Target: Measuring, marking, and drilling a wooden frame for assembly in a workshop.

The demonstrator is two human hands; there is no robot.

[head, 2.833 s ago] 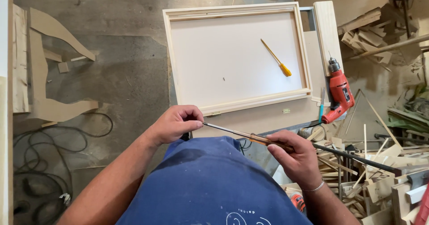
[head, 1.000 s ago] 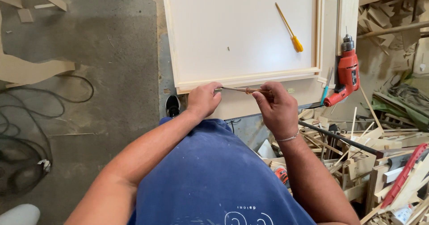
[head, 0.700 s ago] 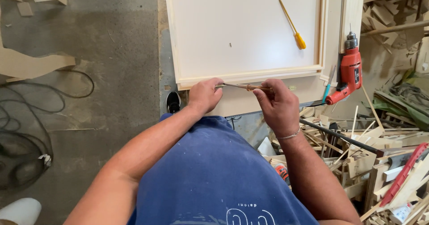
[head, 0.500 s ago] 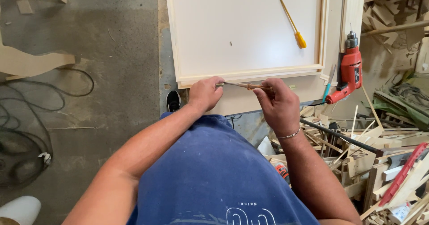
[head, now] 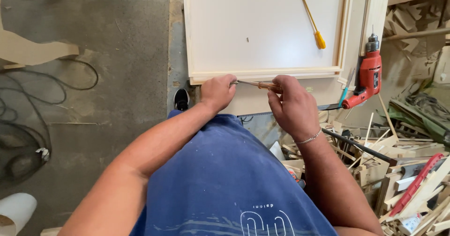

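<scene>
I see the wooden-handled chisel [head: 257,84] lying along the framed panel [head: 262,30]'s near edge, left hand [head: 216,92] pinching its blade, right hand [head: 291,106] gripping its handle.

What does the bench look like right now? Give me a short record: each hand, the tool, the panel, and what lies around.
left hand: pinches the metal end of the chisel at the panel's near edge
right hand: wrapped round the chisel's wooden handle
chisel: lies level along the near frame edge, held between both hands
panel: pale framed board, lying flat
screwdriver: yellow handle, loose on the panel
drill: red, resting right of the panel
wood scraps: heaped at lower right
cable: black, on the floor at left
</scene>
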